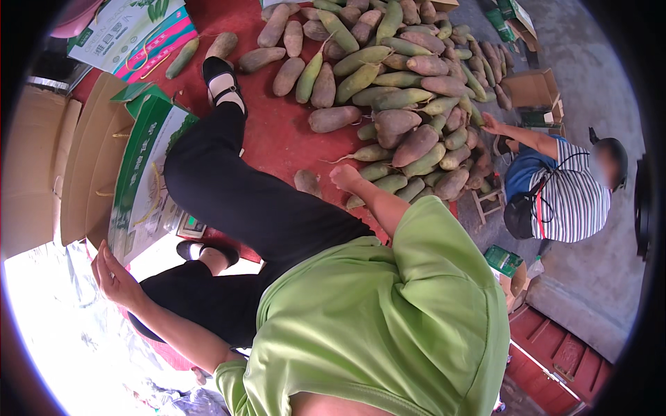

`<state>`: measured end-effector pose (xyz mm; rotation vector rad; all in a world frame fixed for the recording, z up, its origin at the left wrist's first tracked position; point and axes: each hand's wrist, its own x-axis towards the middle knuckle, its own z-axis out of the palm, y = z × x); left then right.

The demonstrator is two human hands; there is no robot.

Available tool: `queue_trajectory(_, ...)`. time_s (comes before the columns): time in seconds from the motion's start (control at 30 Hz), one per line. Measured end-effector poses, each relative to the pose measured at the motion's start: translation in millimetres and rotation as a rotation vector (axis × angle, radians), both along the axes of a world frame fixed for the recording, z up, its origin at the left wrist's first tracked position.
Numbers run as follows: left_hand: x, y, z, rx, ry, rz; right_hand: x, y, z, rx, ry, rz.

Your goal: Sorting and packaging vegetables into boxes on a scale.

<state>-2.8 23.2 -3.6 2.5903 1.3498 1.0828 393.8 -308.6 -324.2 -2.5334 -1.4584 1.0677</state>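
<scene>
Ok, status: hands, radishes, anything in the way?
Left hand by green-white carton, contact unclear. Right hand beside radish pile, nothing visibly held. Co-worker's hand at pile's far edge.

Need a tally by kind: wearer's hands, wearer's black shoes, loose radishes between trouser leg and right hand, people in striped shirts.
Hands (left hand, right hand): 2
Black shoes: 2
Loose radish: 1
Striped-shirt person: 1
Total: 6

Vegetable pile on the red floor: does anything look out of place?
A brownish root lies alone, left of the right hand; a green root lies by the pink-striped box. Both look like strays, apart from the main pile.
</scene>
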Motion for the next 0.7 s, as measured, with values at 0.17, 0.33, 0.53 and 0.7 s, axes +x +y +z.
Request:
queue_trajectory(0.17,-4.7,-2.0,3.5,-0.018,0.017,0.029,-7.3,9.2,-1.2,-0.102,0.028,0.09)
queue_trajectory(0.33,2.4,-4.8,6.1,-0.103,0.057,0.084,-3.0,0.8,-16.3,-0.01,-0.237,0.625)
queue_trajectory(0.53,16.4,-12.4,10.8,-0.103,0.004,0.151,8.6,-0.2,1.2,-0.209,0.236,0.085)
queue_trajectory(0.7,11.5,-14.4,16.6,-0.118,0.04,0.205,2.7,4.3,2.3,-0.105,0.611,-0.704)
